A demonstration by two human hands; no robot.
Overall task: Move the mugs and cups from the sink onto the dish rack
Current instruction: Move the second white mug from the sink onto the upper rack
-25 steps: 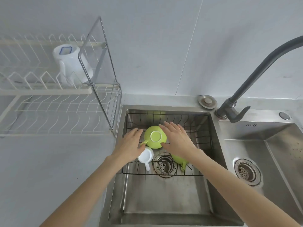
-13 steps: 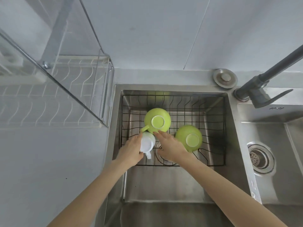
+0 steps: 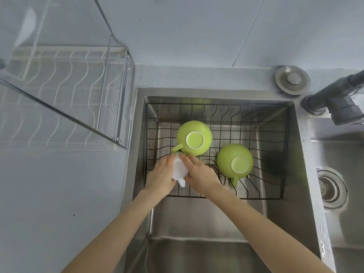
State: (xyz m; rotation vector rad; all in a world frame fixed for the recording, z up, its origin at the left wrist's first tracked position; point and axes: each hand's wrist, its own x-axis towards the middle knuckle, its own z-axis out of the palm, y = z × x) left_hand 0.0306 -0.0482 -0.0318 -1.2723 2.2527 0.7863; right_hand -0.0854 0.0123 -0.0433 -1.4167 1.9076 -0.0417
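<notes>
A small white mug [image 3: 179, 170] sits upside down in the black wire basket [image 3: 262, 123] inside the left sink [image 3: 295, 154]. My left hand [image 3: 161, 178] presses its left side and my right hand [image 3: 199, 174] its right side, so both hold it between them. Its handle points toward me. Two green mugs lie upside down in the basket: one [image 3: 194, 137] just beyond my hands, the other [image 3: 235, 160] to the right with its handle toward me. The white wire dish rack [image 3: 65, 91] stands on the counter to the left.
A dark faucet [image 3: 334, 99] reaches in from the right above the sink divider. A round metal cap [image 3: 292, 79] sits on the counter behind the sink. A second basin with a drain [image 3: 331, 189] lies to the right. The rack's metal frame bar [image 3: 59, 113] slants across the upper left.
My hands left the far green mug and closed on the white mug from both sides. My head has leaned over the sink, so the rack's upper shelf and its white mug are out of view.
</notes>
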